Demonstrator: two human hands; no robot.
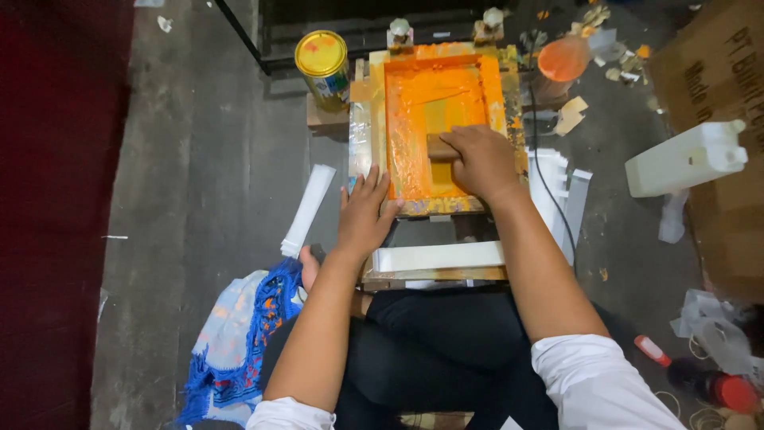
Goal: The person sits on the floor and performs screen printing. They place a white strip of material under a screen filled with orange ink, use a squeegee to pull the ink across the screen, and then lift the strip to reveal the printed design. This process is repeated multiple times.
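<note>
A wooden printing screen frame (380, 119) filled with orange ink lies on a small stand in front of me. My right hand (477, 159) grips a wooden squeegee (439, 148) pressed on the orange mesh near the frame's front half. My left hand (364, 213) rests flat with fingers spread on the frame's near left corner. A stack of white strips (438, 256) sits under the frame's front edge, above my dark-trousered legs.
A yellow ink tin (322, 62) stands at the frame's far left, an orange-lidded tub (561, 62) at far right. White strips (307, 209) lie left, a white jerrycan (684, 159) right, a blue patterned cloth (239, 334) at my left knee, a red-capped bottle (716, 388) lower right.
</note>
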